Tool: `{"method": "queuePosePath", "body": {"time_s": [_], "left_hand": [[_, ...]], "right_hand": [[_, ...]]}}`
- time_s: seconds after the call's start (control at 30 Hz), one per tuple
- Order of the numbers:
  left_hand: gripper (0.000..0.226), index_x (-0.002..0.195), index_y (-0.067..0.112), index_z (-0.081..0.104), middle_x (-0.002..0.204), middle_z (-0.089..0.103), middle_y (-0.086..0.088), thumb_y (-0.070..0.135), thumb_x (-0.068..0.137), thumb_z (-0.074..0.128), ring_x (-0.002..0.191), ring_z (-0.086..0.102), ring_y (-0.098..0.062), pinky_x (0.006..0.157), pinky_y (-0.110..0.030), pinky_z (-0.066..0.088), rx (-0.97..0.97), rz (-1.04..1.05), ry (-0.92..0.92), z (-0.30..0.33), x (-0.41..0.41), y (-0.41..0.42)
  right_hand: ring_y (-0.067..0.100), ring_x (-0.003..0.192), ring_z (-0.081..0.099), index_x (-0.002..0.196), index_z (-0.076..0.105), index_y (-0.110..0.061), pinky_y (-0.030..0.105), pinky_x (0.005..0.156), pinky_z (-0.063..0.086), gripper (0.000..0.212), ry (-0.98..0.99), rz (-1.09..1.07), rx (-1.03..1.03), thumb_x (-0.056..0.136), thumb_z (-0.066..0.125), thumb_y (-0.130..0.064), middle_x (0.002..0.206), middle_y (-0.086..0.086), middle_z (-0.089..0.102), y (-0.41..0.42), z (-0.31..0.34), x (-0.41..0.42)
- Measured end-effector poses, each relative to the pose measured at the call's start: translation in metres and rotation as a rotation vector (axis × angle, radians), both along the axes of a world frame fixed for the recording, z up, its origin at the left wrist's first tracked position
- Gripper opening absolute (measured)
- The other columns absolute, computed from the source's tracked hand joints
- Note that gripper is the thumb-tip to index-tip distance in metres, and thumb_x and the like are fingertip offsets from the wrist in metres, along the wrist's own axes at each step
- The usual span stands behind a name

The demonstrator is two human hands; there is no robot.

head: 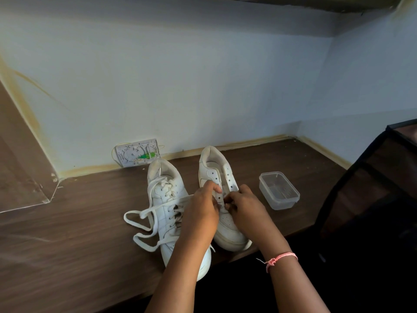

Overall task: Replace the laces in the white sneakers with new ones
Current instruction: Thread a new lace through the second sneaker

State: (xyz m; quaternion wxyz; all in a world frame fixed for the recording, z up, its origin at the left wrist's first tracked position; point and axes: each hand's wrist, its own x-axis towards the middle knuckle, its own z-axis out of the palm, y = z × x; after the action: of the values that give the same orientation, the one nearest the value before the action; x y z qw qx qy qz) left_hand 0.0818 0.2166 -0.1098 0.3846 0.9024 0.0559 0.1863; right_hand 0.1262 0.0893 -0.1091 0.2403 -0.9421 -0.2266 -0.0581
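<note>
On the tabletop, the right sneaker has bare upper eyelets; left hand and right hand pinch a lace at its lowest holes. Left sneaker remains laced, seemingly untouched

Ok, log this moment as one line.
both hands at right sneaker eyelets | left hand | right hand | left sneaker laced
</note>
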Motion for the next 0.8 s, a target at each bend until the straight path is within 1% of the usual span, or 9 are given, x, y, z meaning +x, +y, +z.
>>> {"method": "queuePosePath", "body": {"time_s": [0.07, 0.17, 0.3, 0.43, 0.5, 0.6, 0.67, 0.73, 0.8], "left_hand": [[0.048, 0.12, 0.037, 0.05, 0.103, 0.054, 0.006, 0.0, 0.091, 0.052, 0.084, 0.058, -0.011, 0.072, -0.034, 0.053, 0.087, -0.06, 0.036, -0.001, 0.0, -0.001], [0.047, 0.126, 0.036, 0.052, 0.114, 0.05, 0.005, 0.002, 0.094, 0.048, 0.1, 0.056, -0.016, 0.081, -0.036, 0.052, 0.124, -0.092, 0.073, 0.0, 0.001, -0.003], [0.033, 0.119, 0.029, 0.057, 0.11, 0.053, 0.005, 0.006, 0.098, 0.047, 0.096, 0.056, -0.012, 0.079, -0.03, 0.05, 0.091, -0.088, 0.051, 0.005, 0.0, -0.001], [0.021, 0.112, 0.028, 0.058, 0.105, 0.054, 0.005, 0.015, 0.098, 0.05, 0.086, 0.058, -0.011, 0.071, -0.028, 0.049, 0.073, -0.068, 0.017, 0.006, -0.001, -0.001], [0.01, 0.103, 0.028, 0.06, 0.101, 0.053, 0.007, 0.025, 0.099, 0.052, 0.081, 0.057, -0.011, 0.063, -0.024, 0.043, 0.084, -0.039, 0.006, 0.005, 0.0, -0.002], [0.012, 0.095, 0.028, 0.064, 0.102, 0.049, 0.011, 0.039, 0.095, 0.059, 0.084, 0.056, -0.008, 0.061, -0.022, 0.043, 0.073, -0.003, -0.047, 0.002, 0.003, -0.007], [0.008, 0.092, 0.026, 0.067, 0.101, 0.05, 0.011, 0.033, 0.091, 0.066, 0.088, 0.055, -0.008, 0.068, -0.024, 0.048, 0.026, -0.004, -0.128, 0.001, 0.006, -0.01], [0.002, 0.087, 0.023, 0.068, 0.096, 0.052, 0.012, 0.024, 0.089, 0.07, 0.089, 0.055, -0.009, 0.072, -0.025, 0.048, -0.014, -0.025, -0.189, -0.001, 0.01, -0.011], [0.009, 0.082, 0.024, 0.066, 0.089, 0.056, 0.015, 0.02, 0.089, 0.069, 0.087, 0.054, -0.006, 0.071, -0.019, 0.043, -0.065, -0.038, -0.227, -0.002, 0.01, -0.01]], "right_hand": [[0.014, 0.083, 0.054, 0.11, 0.066, -0.013, 0.025, 0.069, 0.044, 0.018, 0.007, 0.009, 0.035, 0.096, 0.056, -0.018, 0.101, -0.006, 0.042, -0.002, 0.003, 0.0], [0.012, 0.082, 0.055, 0.112, 0.067, -0.015, 0.023, 0.07, 0.044, 0.02, 0.037, 0.02, 0.072, 0.096, 0.056, -0.019, 0.097, -0.008, 0.043, -0.005, 0.007, 0.0], [0.005, 0.076, 0.05, 0.11, 0.067, -0.014, 0.017, 0.068, 0.041, 0.017, 0.064, 0.016, 0.148, 0.097, 0.056, -0.018, 0.091, -0.012, 0.044, -0.009, 0.009, 0.002], [0.008, 0.077, 0.054, 0.1, 0.065, -0.014, 0.018, 0.066, 0.043, 0.012, -0.029, 0.002, 0.154, 0.096, 0.055, -0.011, 0.093, -0.008, 0.049, -0.01, 0.007, 0.0], [0.005, 0.075, 0.053, 0.097, 0.062, -0.014, 0.014, 0.063, 0.042, 0.013, -0.071, -0.013, 0.204, 0.095, 0.052, -0.006, 0.093, -0.008, 0.051, -0.013, 0.007, 0.001], [0.0, 0.075, 0.052, 0.098, 0.059, -0.017, 0.013, 0.059, 0.038, 0.011, -0.081, -0.03, 0.296, 0.098, 0.05, -0.011, 0.092, -0.008, 0.056, -0.018, 0.011, 0.003], [0.001, 0.078, 0.055, 0.099, 0.057, -0.02, 0.018, 0.063, 0.043, 0.009, -0.104, -0.029, 0.331, 0.099, 0.049, -0.015, 0.094, -0.009, 0.057, -0.017, 0.011, 0.0], [0.002, 0.082, 0.058, 0.105, 0.055, -0.023, 0.024, 0.066, 0.048, 0.008, -0.094, -0.047, 0.382, 0.099, 0.051, -0.019, 0.096, -0.01, 0.06, -0.015, 0.011, -0.004], [0.002, 0.081, 0.058, 0.111, 0.052, -0.025, 0.019, 0.065, 0.047, 0.016, -0.02, -0.079, 0.435, 0.096, 0.058, -0.024, 0.092, -0.01, 0.06, -0.014, 0.014, -0.006]]}}
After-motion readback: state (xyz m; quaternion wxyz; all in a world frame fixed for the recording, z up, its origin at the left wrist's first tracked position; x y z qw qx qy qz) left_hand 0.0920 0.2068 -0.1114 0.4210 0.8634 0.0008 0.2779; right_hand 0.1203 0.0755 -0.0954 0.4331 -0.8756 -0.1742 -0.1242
